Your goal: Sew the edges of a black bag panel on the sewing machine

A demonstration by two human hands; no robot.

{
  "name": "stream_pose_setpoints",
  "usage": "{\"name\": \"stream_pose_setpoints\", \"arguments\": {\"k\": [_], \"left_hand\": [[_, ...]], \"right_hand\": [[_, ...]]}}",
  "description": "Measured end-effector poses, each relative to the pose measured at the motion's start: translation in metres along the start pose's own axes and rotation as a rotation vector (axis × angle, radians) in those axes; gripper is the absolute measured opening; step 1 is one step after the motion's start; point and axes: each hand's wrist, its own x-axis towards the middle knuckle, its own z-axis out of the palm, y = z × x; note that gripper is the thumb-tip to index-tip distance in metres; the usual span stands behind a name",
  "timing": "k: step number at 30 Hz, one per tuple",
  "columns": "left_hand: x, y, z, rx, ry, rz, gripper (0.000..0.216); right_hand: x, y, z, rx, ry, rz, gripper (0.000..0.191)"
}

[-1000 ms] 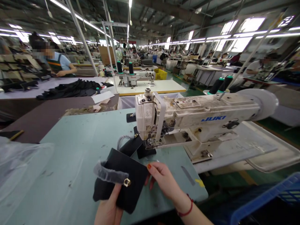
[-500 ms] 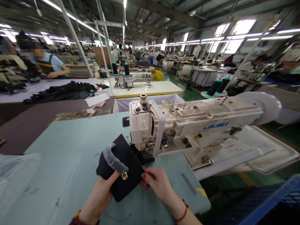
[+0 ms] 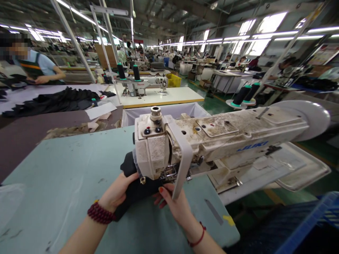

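A black bag panel (image 3: 144, 189) lies partly under the head of the white JUKI sewing machine (image 3: 152, 148). Its gold metal fitting (image 3: 143, 180) shows just below the machine head, and most of the plastic-wrapped strap is hidden behind it. My left hand (image 3: 119, 190) grips the panel's left side, thumb on top and fingers underneath. At the right edge, close to the needle area, my right hand (image 3: 177, 206) pinches the panel between thumb and fingers, beside the machine's pale guard bar (image 3: 182, 165). The needle itself cannot be made out.
On the pale green table (image 3: 76, 173), a thin grey blade-like strip (image 3: 214, 211) lies right of my right hand, near a yellow scrap (image 3: 229, 220). A blue crate (image 3: 304, 225) stands at lower right. Clear plastic (image 3: 10, 201) lies at left. A co-worker (image 3: 39, 67) sits at far left.
Both hands have brought the panel forward under the machine head, so its strap is now mostly hidden. The view has moved closer to the machine.
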Motion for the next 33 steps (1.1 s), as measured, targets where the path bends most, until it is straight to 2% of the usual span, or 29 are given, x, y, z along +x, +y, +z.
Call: {"name": "stream_pose_setpoints", "arguments": {"k": [7, 16, 20, 22, 24, 27, 33], "left_hand": [[0.01, 0.001, -0.005, 0.054, -0.06, 0.013, 0.045], [0.009, 0.01, -0.001, 0.095, -0.042, 0.019, 0.049], [0.005, 0.004, -0.013, 0.027, -0.023, -0.101, 0.038], [0.0, 0.001, -0.018, 0.058, -0.056, -0.197, 0.035], [-0.007, 0.0, -0.02, 0.153, -0.14, -0.244, 0.036], [-0.014, 0.0, -0.017, 0.264, -0.228, -0.197, 0.034], [-0.012, 0.002, -0.015, 0.376, -0.259, -0.157, 0.037]], "right_hand": [[-0.002, -0.002, 0.006, 0.078, 0.048, 0.034, 0.064], [0.0, 0.008, 0.011, 0.232, 0.06, 0.071, 0.061], [0.0, 0.004, 0.01, 0.181, 0.053, 0.121, 0.064], [0.0, 0.001, 0.008, 0.129, 0.046, 0.136, 0.065], [0.0, -0.001, 0.007, 0.099, 0.045, 0.13, 0.065], [-0.001, -0.003, 0.007, 0.088, 0.044, 0.102, 0.063], [-0.002, -0.003, 0.009, 0.099, 0.058, 0.095, 0.065]]}}
